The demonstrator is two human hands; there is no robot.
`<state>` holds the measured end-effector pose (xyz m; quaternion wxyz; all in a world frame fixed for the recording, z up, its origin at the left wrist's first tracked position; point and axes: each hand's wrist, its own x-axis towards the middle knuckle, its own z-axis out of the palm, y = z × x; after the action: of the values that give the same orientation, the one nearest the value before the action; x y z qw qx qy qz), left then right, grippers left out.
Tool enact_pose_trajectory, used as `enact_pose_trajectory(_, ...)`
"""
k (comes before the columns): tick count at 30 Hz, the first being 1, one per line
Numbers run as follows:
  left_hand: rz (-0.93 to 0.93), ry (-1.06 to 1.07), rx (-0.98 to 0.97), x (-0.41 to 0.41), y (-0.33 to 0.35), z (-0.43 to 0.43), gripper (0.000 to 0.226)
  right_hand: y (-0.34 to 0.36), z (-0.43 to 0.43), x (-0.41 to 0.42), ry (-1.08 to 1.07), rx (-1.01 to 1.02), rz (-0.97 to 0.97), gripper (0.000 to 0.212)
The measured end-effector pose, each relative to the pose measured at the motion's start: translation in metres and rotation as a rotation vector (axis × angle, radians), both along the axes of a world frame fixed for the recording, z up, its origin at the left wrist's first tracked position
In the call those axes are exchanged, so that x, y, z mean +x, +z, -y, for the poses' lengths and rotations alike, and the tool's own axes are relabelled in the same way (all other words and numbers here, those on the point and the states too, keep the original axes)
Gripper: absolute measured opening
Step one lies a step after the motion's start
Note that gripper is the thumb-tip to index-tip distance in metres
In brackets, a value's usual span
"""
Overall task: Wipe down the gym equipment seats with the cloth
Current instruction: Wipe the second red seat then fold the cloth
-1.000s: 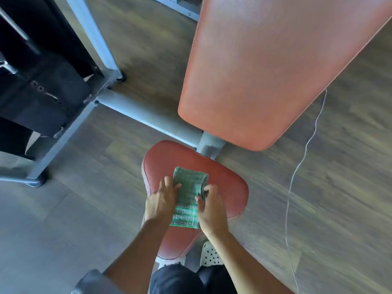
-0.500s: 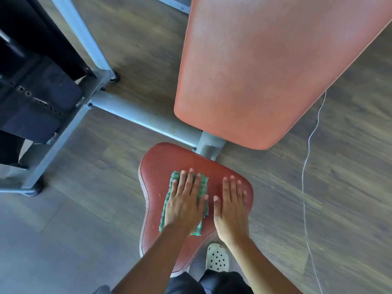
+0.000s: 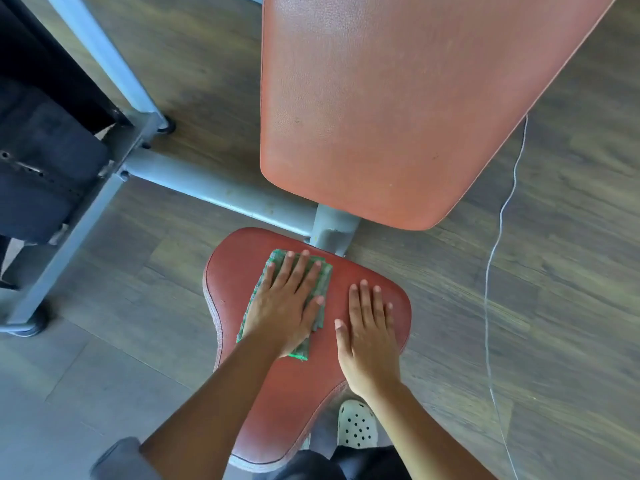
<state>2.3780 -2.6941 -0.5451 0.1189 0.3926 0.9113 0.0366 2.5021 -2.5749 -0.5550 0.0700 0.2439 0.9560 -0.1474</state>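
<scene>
On the near red seat [image 3: 294, 393], left grip [image 3: 284, 306] presses the folded green cloth [image 3: 319, 320] flat at its far-left part, fingers straight, right grip [image 3: 369, 334] flat-palmed beside it, holding nothing; wiping step, next probably sweep right and near.

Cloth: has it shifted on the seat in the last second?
Yes. Under the left hand, the cloth has slid up the seat, nearer its far edge by the grey frame post.
</scene>
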Motion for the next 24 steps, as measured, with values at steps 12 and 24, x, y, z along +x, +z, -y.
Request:
enact_pose_trajectory(12, 0.011, 0.139, -0.012, -0.036, -0.006, -0.016, 0.066, -0.001, -0.002, 0.000, 0.036, 0.022, 0.024, 0.063)
enact_pose_trajectory(24, 0.002, 0.232, -0.094, -0.065, -0.005, -0.001, 0.071, 0.012, -0.002, -0.006, 0.014, -0.014, 0.039, 0.067)
